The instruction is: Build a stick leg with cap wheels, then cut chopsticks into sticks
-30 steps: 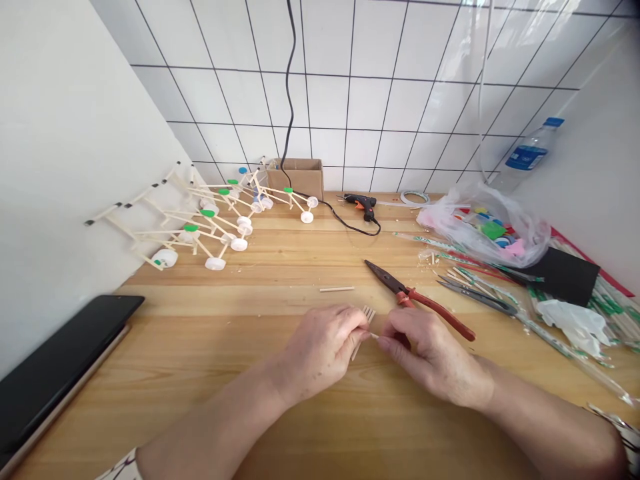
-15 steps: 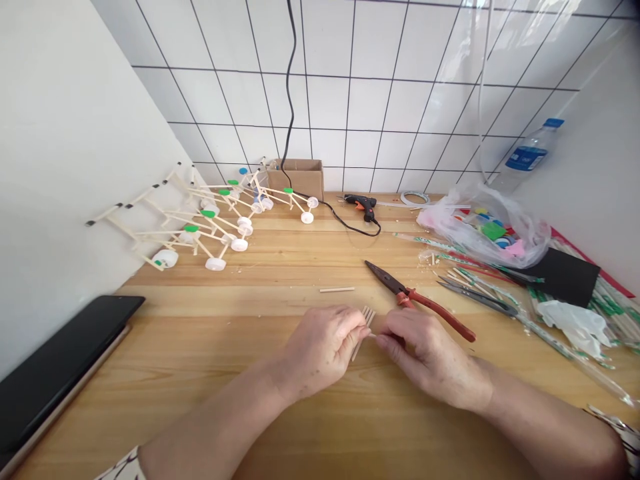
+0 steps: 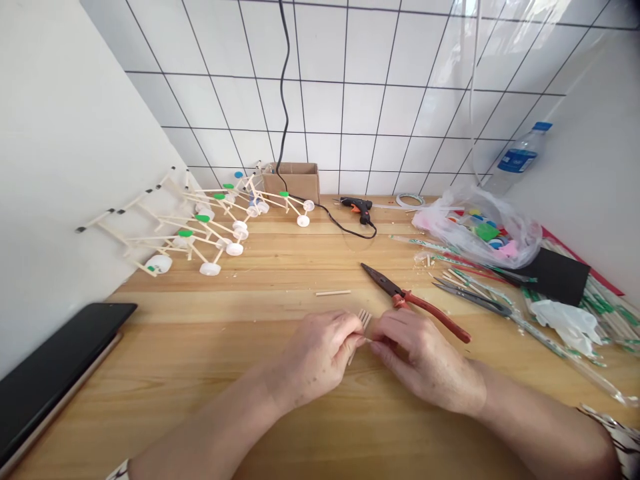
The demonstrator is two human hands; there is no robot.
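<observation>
Pinched between the fingertips of my left hand (image 3: 327,350) and my right hand (image 3: 423,357) is a thin wooden stick (image 3: 367,339), of which only a short middle part shows. Both hands are closed on it, low over the table. Just behind and partly under my left hand lie several short sticks (image 3: 365,317) side by side. One more short stick (image 3: 333,293) rests farther back by itself. Pliers with red handles (image 3: 415,307) lie open-jawed or nearly closed, I cannot tell which, beyond my right hand.
Small wheeled stick models (image 3: 200,230) stand at the left, behind a black phone or tablet (image 3: 65,360). A glue gun (image 3: 357,207) and cardboard box (image 3: 295,180) are at the back. Scissors (image 3: 473,297), a bag of bottle caps (image 3: 485,230) and a bottle (image 3: 520,157) stand right.
The whole view has shifted slightly, so things sit a little lower and farther left. Both hands keep their pinch on the stick, and their fingertips are in nearly the same place.
</observation>
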